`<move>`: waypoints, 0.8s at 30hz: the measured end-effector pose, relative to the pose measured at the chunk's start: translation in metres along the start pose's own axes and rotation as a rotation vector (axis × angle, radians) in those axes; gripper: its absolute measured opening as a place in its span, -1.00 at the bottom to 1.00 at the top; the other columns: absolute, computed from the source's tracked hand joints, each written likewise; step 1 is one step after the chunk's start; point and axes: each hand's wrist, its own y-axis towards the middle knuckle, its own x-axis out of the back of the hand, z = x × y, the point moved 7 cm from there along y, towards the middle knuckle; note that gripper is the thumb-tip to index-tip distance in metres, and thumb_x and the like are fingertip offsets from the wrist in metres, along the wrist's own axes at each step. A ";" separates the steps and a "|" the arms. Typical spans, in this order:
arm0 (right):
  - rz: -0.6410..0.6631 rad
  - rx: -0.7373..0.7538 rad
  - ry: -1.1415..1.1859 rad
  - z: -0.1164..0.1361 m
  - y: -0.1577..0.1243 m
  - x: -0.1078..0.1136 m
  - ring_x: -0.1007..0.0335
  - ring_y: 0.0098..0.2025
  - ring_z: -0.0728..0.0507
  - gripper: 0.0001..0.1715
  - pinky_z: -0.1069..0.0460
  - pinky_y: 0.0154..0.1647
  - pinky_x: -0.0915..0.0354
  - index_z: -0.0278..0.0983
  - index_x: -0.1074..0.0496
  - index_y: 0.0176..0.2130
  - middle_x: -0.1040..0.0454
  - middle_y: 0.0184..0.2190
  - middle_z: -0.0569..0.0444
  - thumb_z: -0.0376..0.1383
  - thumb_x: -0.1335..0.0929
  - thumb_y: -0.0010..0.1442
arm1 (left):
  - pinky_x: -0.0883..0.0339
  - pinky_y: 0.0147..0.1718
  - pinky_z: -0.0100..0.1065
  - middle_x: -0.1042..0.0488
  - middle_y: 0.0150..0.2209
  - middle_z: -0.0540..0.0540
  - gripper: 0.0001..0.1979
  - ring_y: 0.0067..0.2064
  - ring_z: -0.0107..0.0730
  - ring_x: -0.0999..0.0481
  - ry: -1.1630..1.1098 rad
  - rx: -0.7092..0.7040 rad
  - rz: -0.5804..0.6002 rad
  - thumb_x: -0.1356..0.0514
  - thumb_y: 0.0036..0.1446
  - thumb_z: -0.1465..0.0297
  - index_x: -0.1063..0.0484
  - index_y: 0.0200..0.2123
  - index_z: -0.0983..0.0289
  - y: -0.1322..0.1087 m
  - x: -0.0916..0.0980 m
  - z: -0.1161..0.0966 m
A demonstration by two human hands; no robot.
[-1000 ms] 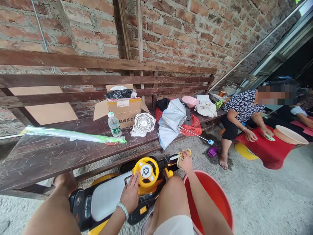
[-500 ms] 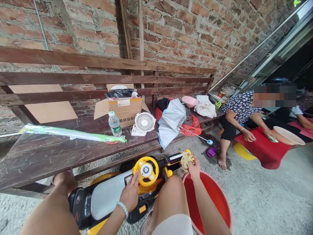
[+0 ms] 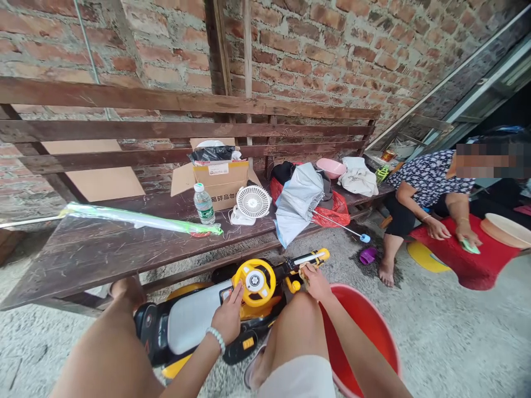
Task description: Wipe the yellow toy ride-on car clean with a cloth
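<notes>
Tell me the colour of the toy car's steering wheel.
The steering wheel is yellow with a white centre, clearest in the head view, by the left hand.

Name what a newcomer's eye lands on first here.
The yellow steering wheel of the toy car between the person's knees stands out, with the left hand beside it and the right hand at the car's front. Right of it sits a bright red bucket; behind, a white fan stands on the wooden bench.

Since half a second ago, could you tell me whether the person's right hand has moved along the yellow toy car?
Yes. The right hand has slid back from the car's yellow front tip toward its round yellow steering wheel.
</notes>
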 end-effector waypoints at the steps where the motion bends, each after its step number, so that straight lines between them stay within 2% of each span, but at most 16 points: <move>1: 0.007 -0.062 -0.050 -0.007 0.001 0.003 -0.25 0.40 -0.33 -0.17 -0.17 0.26 -0.34 -0.14 -0.29 0.47 -0.10 0.57 -0.03 -0.46 -0.25 0.27 | -0.41 0.29 -0.22 0.22 0.64 -0.05 -0.07 0.55 -0.14 -0.17 0.003 -0.002 0.008 0.02 0.21 0.63 0.12 0.61 0.15 -0.001 0.002 -0.001; 4: -0.002 -0.258 -0.123 -0.015 0.006 0.013 -0.29 0.35 -0.34 -0.16 -0.20 0.20 -0.36 -0.13 -0.21 0.51 0.00 0.60 -0.07 -0.47 -0.20 0.33 | -0.43 0.28 -0.19 0.25 0.64 -0.07 -0.05 0.55 -0.10 -0.16 0.022 0.020 0.026 0.01 0.19 0.63 0.12 0.61 0.12 -0.002 0.006 -0.004; 6: 0.005 -0.322 -0.130 -0.007 0.008 0.015 -0.30 0.35 -0.36 -0.18 -0.20 0.19 -0.36 -0.13 -0.23 0.50 -0.01 0.60 -0.10 -0.45 -0.23 0.34 | -0.40 0.30 -0.20 0.26 0.64 -0.07 -0.05 0.56 -0.11 -0.14 0.035 0.033 0.029 0.00 0.19 0.64 0.12 0.61 0.12 -0.002 0.006 -0.004; 8: 0.019 -0.275 -0.136 0.011 0.008 0.015 -0.27 0.37 -0.36 -0.22 -0.17 0.19 -0.35 -0.15 -0.31 0.46 -0.09 0.56 -0.14 -0.43 -0.28 0.32 | -0.34 0.36 -0.20 0.25 0.64 -0.05 -0.05 0.57 -0.12 -0.12 0.035 0.033 0.016 0.00 0.19 0.63 0.12 0.61 0.13 -0.002 0.004 -0.002; 11: 0.036 -0.077 -0.119 0.037 -0.002 0.016 -0.27 0.36 -0.33 -0.29 -0.12 0.19 -0.32 -0.17 -0.39 0.39 -0.26 0.49 -0.13 -0.42 -0.30 0.30 | -0.24 0.43 -0.16 0.22 0.64 -0.01 -0.05 0.58 -0.10 -0.09 0.036 0.028 -0.015 0.00 0.18 0.63 0.12 0.61 0.17 -0.001 0.002 0.001; 14: 0.028 0.076 -0.024 0.039 -0.021 0.027 -0.36 0.28 -0.27 -0.29 -0.10 0.22 -0.32 -0.09 -0.46 0.32 -0.42 0.39 -0.02 -0.44 -0.31 0.24 | -0.13 0.48 -0.04 0.16 0.63 0.00 -0.07 0.60 -0.03 0.01 0.059 0.021 -0.044 -0.01 0.17 0.63 0.06 0.60 0.18 -0.002 0.002 0.001; 16: -0.057 0.091 0.087 0.034 -0.035 0.043 -0.42 0.23 -0.26 -0.27 -0.10 0.22 -0.33 -0.08 -0.48 0.31 -0.50 0.31 0.00 -0.44 -0.31 0.21 | -0.06 0.51 0.04 0.13 0.63 0.01 -0.08 0.62 0.00 0.08 0.070 0.013 -0.052 -0.01 0.17 0.62 0.01 0.60 0.18 -0.003 0.003 -0.002; 18: -0.217 0.066 0.228 0.036 -0.047 0.063 -0.45 0.21 -0.26 -0.27 -0.12 0.23 -0.36 -0.12 -0.44 0.35 -0.52 0.27 -0.03 -0.39 -0.28 0.23 | -0.04 0.51 0.06 0.14 0.63 0.01 -0.09 0.62 -0.01 0.09 0.076 0.014 -0.047 -0.01 0.17 0.62 0.00 0.59 0.18 -0.004 0.005 -0.004; 19: -0.289 0.078 0.297 0.045 -0.051 0.070 -0.45 0.21 -0.26 -0.26 -0.13 0.25 -0.36 -0.15 -0.41 0.37 -0.52 0.27 -0.05 -0.36 -0.27 0.25 | -0.04 0.51 0.06 0.15 0.63 0.01 -0.09 0.62 -0.02 0.09 0.075 0.016 -0.044 0.00 0.18 0.63 0.00 0.59 0.18 -0.004 0.005 -0.005; 21: -0.375 0.169 0.404 0.081 -0.057 0.076 -0.43 0.24 -0.25 -0.25 -0.16 0.30 -0.34 -0.15 -0.37 0.40 -0.49 0.29 -0.04 -0.32 -0.26 0.26 | -0.06 0.50 0.04 0.16 0.63 0.01 -0.09 0.62 -0.04 0.09 0.071 0.024 -0.041 0.00 0.18 0.64 0.01 0.60 0.18 -0.005 0.006 -0.006; 23: -0.351 0.250 0.426 0.129 -0.054 0.066 -0.40 0.28 -0.26 -0.21 -0.17 0.36 -0.29 -0.15 -0.36 0.41 -0.44 0.34 -0.04 -0.34 -0.28 0.22 | -0.07 0.50 0.03 0.16 0.63 0.01 -0.08 0.62 -0.06 0.09 0.069 0.029 -0.039 0.01 0.18 0.65 0.02 0.60 0.17 -0.005 0.006 -0.005; 24: -0.308 0.222 0.400 0.150 -0.050 0.057 -0.39 0.29 -0.28 -0.19 -0.17 0.37 -0.28 -0.19 -0.37 0.40 -0.39 0.38 -0.09 -0.35 -0.30 0.19 | -0.07 0.50 0.04 0.15 0.63 0.01 -0.08 0.62 -0.06 0.08 0.071 0.029 -0.036 0.01 0.18 0.65 0.02 0.60 0.17 -0.004 0.006 -0.004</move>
